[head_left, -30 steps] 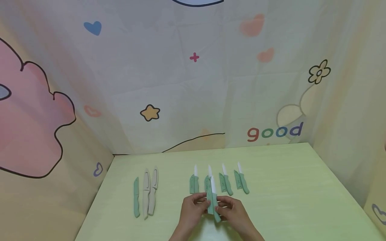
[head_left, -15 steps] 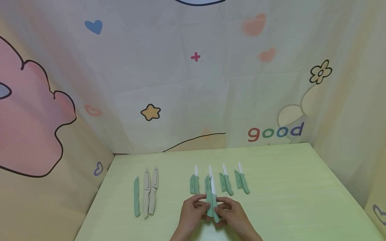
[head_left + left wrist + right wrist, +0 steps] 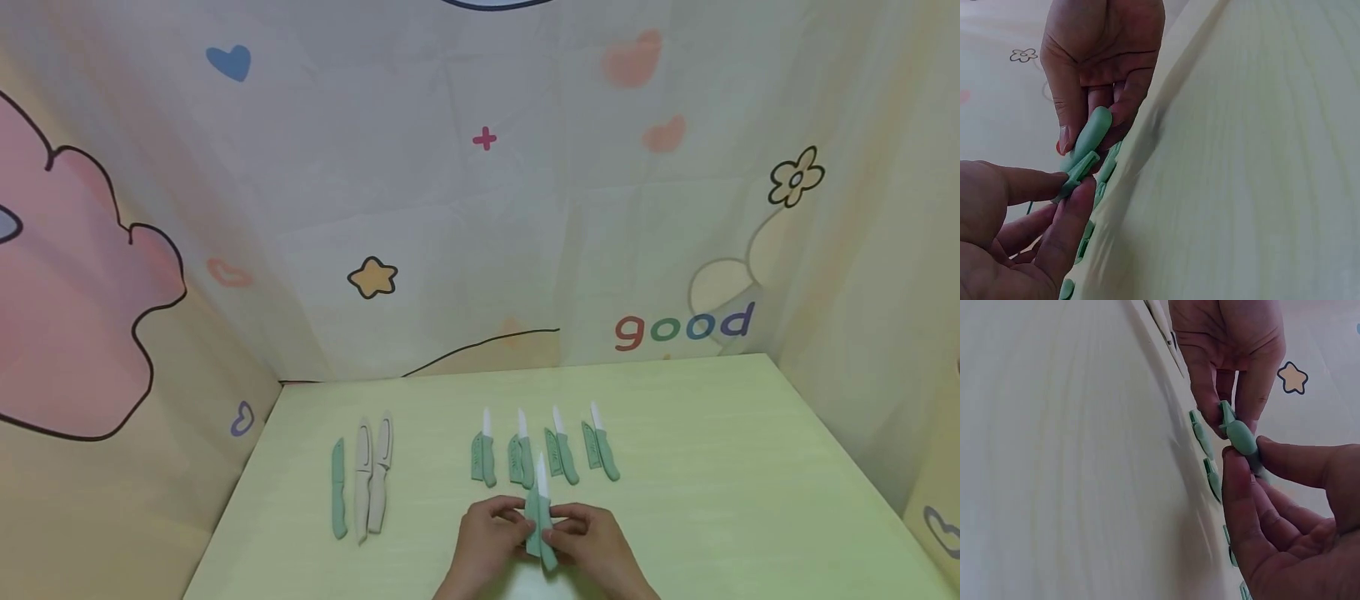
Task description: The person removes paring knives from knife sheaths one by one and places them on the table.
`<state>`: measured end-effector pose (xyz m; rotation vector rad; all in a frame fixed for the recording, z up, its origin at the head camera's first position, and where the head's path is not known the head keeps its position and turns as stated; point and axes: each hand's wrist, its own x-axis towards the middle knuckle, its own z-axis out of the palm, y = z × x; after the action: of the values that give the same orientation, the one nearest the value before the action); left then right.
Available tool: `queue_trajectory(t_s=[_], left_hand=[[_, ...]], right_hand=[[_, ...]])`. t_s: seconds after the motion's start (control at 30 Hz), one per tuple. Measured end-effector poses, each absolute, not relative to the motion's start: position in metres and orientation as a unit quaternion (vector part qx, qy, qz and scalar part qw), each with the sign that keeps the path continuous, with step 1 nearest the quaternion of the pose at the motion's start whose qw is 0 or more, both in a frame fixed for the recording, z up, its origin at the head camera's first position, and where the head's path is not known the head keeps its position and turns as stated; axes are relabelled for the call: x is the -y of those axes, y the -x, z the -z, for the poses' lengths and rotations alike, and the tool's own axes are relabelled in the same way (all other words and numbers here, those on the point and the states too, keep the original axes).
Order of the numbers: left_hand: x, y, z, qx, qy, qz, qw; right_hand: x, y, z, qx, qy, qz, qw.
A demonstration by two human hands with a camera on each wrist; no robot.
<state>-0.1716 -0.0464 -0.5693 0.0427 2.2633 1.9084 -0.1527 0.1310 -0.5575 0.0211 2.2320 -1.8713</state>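
Near the table's front, my left hand (image 3: 491,533) pinches a green knife sheath (image 3: 532,504) between thumb and fingers. Beside it, my right hand (image 3: 596,542) pinches the green handle of a paring knife (image 3: 543,483) whose white blade is bare and points away from me. Sheath and knife stand side by side, close together, above the table. In the left wrist view, the rounded handle end (image 3: 1095,127) rises just past the sheath's end (image 3: 1079,175). The right wrist view shows thumb and fingertips on both sides of the handle (image 3: 1242,437).
Behind the hands, several green paring knives (image 3: 563,458) lie in a row, each beside its green sheath (image 3: 591,446). At the left lie a green sheathed knife (image 3: 339,492) and two beige sheathed knives (image 3: 363,487). A printed curtain (image 3: 450,208) hangs behind the pale table (image 3: 712,467).
Both hands, with the knife and sheath, have come towards me and slightly right. The knife and sheath lying behind them now show more fully. The things on the table stay put.
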Motion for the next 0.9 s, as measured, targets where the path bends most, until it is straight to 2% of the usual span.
queue_trajectory(t_s=[0.27, 0.53, 0.9], left_hand=[[0.038, 0.169, 0.575, -0.809, -0.015, -0.581, 0.083], [0.029, 0.162, 0.57, -0.856, -0.014, -0.512, 0.068], [0.021, 0.159, 0.572, -0.892, -0.025, -0.449, 0.048]], right_hand=[[-0.137, 0.146, 0.557, -0.825, -0.049, 0.55, 0.124], [-0.138, 0.142, 0.554, -0.841, -0.053, 0.522, 0.13], [-0.135, 0.14, 0.553, -0.882, -0.036, 0.462, 0.086]])
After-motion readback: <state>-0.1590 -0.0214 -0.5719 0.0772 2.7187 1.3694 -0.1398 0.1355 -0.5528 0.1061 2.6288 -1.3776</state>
